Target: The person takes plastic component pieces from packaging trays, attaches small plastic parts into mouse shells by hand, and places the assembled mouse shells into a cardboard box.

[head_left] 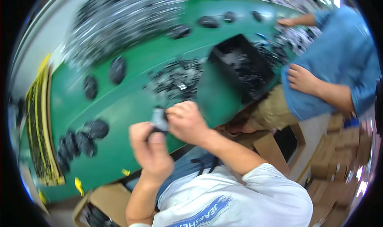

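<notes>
Between fingers [156,141], grey piece [158,117] lengthwise outward

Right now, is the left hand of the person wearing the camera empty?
No, the left hand holds a small grey-and-black piece above the green table.

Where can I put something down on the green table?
The green table looks bare between the two dark bundles and the small-parts pile, and between the dark cluster and the left hand. It's crowded beside the black box and where the plastic-wrapped stack lies.
</notes>
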`<move>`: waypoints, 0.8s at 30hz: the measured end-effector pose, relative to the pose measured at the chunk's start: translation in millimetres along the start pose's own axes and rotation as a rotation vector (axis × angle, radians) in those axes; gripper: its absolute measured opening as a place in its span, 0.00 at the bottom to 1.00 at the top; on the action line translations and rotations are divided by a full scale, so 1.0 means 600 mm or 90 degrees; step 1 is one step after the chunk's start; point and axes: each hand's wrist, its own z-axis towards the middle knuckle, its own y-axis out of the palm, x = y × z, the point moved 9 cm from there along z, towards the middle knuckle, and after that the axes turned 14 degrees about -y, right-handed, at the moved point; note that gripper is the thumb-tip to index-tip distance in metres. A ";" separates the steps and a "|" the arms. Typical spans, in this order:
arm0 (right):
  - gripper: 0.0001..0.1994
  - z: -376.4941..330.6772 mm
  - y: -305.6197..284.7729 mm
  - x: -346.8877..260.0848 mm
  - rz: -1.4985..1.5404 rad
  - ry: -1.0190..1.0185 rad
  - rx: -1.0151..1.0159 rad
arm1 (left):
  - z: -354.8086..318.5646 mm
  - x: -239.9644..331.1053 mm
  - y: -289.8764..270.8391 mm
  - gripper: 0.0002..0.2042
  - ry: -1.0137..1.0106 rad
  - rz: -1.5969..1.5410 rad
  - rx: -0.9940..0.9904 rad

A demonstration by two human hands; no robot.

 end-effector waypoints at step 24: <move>0.11 -0.254 -0.454 0.620 0.475 0.585 0.588 | 0.119 -0.123 0.179 0.27 -0.445 -0.308 -0.390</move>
